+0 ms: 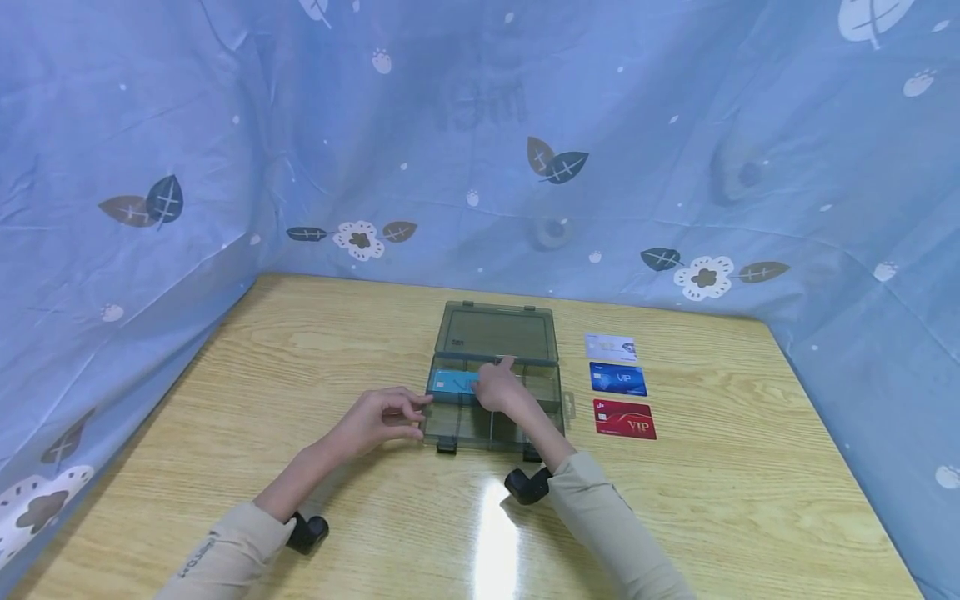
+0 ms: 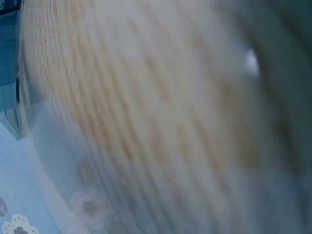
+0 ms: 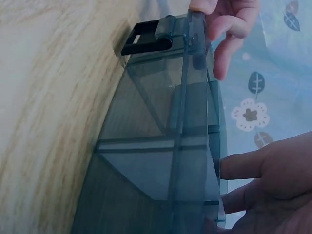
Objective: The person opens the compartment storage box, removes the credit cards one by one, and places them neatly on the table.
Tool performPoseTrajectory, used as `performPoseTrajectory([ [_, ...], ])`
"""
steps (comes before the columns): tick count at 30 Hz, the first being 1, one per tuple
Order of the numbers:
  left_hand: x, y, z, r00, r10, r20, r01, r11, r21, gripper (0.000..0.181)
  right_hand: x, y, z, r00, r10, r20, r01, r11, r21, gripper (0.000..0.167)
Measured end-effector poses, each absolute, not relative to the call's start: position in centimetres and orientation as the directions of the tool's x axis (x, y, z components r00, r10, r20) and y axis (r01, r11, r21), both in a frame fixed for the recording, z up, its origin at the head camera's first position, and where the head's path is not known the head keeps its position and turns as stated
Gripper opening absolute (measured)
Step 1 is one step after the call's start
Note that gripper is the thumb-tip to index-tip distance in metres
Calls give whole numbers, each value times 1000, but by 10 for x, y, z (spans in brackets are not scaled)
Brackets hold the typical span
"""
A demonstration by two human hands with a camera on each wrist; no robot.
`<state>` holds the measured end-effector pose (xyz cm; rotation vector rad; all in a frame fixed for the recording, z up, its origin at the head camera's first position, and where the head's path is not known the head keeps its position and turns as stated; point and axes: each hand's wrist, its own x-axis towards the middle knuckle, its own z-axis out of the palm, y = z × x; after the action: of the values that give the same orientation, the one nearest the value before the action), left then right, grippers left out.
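A translucent grey compartment box point(image 1: 474, 421) lies on the table with its lid point(image 1: 497, 332) folded back. A light blue VIP card point(image 1: 452, 382) lies at its back left, across the compartments. My right hand point(image 1: 501, 388) is over the box and covers the card's right end. In the right wrist view the spread fingers of my right hand point(image 3: 278, 183) reach the box's upper edge; that view does not clearly show the card. At the box's left side, my left hand point(image 1: 378, 417) touches the edge with fingertips, thumb and fingers apart. The left wrist view is mostly blurred.
Right of the box lie a silver card point(image 1: 611, 347), a blue VIP card point(image 1: 618, 378) and a red VIP card point(image 1: 625, 419) in a column. Black latches point(image 1: 446, 445) stick out from the box's front. A patterned blue cloth point(image 1: 480, 167) hangs behind the wooden table point(image 1: 720, 483).
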<state>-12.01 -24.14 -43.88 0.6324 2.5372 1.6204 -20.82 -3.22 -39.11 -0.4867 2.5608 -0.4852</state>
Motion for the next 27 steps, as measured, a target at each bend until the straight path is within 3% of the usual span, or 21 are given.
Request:
performPoseTrajectory([
  [16, -120, -242, -439, -905, 389, 170, 311, 336, 889, 11, -191, -33, -374, -857, -466, -218, -280, 778, -562, 37],
  [18, -121, -242, -439, -906, 388, 171, 313, 338, 888, 11, -190, -36, -374, -854, -464, -235, -263, 776, -573, 45],
  [21, -121, -242, -440, -906, 384, 176, 316, 341, 886, 12, -192, -38, -378, -861, -459, -218, -236, 741, -629, 54],
  [27, -120, -242, -439, -909, 379, 171, 310, 344, 886, 12, -204, -29, -394, -866, -487, -113, -231, 589, -774, 41],
])
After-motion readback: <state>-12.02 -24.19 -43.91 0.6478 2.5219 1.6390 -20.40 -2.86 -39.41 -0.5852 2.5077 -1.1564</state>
